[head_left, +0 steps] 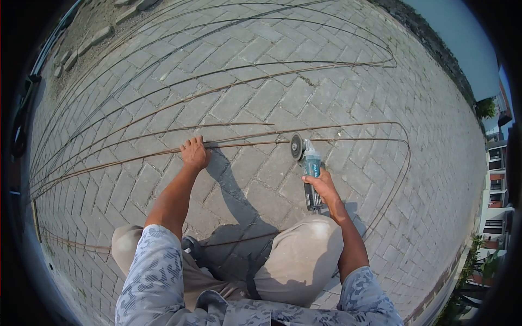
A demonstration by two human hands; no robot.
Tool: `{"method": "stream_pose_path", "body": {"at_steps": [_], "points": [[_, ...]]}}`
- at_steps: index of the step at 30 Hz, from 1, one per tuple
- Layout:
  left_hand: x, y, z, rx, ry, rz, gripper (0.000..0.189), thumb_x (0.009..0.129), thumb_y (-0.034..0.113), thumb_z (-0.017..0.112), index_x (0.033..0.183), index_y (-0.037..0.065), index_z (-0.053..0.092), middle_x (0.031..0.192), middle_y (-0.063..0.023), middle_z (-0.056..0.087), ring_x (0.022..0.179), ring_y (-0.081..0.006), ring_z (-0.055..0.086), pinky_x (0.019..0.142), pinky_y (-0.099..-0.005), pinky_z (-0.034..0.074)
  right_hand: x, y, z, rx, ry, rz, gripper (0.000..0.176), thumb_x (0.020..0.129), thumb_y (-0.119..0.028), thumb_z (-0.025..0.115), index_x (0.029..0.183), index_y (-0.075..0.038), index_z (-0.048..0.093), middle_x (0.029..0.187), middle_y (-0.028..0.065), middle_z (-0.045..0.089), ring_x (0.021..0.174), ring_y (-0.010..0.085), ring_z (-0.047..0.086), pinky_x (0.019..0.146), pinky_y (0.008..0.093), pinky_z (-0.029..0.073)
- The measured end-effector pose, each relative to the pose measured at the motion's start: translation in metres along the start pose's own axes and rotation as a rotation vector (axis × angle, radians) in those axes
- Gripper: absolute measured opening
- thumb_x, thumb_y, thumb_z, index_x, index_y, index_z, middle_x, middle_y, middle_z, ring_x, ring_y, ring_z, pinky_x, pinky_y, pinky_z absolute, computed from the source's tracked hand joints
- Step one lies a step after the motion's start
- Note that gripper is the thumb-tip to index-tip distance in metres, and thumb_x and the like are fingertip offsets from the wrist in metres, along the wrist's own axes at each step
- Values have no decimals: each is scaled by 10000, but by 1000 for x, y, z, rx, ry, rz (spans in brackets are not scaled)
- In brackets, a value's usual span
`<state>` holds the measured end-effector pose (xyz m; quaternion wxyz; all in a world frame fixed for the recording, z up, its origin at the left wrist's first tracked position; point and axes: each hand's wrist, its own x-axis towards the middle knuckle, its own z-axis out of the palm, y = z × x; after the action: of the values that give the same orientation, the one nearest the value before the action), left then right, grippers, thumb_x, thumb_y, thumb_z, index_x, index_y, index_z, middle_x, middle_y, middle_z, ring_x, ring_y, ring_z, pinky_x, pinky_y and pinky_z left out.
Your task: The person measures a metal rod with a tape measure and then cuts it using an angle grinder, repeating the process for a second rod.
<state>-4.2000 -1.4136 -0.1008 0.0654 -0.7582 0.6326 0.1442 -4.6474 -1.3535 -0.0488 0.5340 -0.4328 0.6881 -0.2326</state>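
Note:
My left hand (196, 153) is closed around thin rusty steel rods (147, 156) that run low across the paving. In my right hand (323, 183) is a teal and black angle grinder (312, 164), gripped by its body. Its cutting disc (297, 146) faces left and overlaps one of the rods in this view. To the right of the disc, the rods bend round in a loop (406, 140). A loose rod end (272, 124) lies just beyond my left hand.
Several more long rods (239, 82) stretch over the grey block paving (255, 98), with another bent end at the far right. My knee (302, 250) is close below the grinder. Stone blocks (93, 39) line the upper left, and buildings (495, 185) stand at the right.

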Motion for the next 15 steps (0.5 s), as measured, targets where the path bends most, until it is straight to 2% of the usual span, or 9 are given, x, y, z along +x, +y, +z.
{"method": "stream_pose_path", "body": {"at_steps": [2,5,8,11,12,15], "points": [[6,-9,-1,30,19,34,495,852,394,759,1233,106,628,1223,-131,650,1243,-343,537,1061,-562,352,-16,-11,0,22,10,-8,300,785,-192,800,977,-20,647,849,61,655,752,168,612,688,338,498],[5,-21,8,92,-4,174,411,848,430,752,1059,80,718,1115,-151,706,1146,-334,613,1007,-530,426,-27,-16,0,5,33,-20,326,782,-196,801,1002,-9,649,870,71,660,771,170,617,694,336,501],[2,-34,9,-189,-346,236,465,841,490,747,996,52,747,1002,-180,741,1013,-331,687,890,-472,516,-30,-9,-3,-55,35,-36,355,773,-200,805,1017,4,649,892,85,667,787,173,620,705,335,506],[-25,-22,10,-131,-447,351,567,824,562,723,989,20,736,942,-218,739,976,-348,708,859,-436,551,-35,-1,-8,-62,22,-21,372,763,-206,808,1015,13,644,901,97,671,793,182,622,716,338,508],[-29,-13,8,-113,-550,308,613,819,599,715,1030,24,741,999,-209,742,1040,-356,696,897,-434,546,-38,0,-7,-53,14,-15,376,759,-209,809,1011,16,643,901,101,671,794,186,622,719,340,509],[-42,13,18,-21,-450,390,647,811,619,717,1083,33,740,1005,-205,747,1039,-369,695,901,-439,545,-55,-7,-5,5,4,-25,252,804,-188,759,951,-35,624,798,25,620,687,140,572,634,315,473]]}}
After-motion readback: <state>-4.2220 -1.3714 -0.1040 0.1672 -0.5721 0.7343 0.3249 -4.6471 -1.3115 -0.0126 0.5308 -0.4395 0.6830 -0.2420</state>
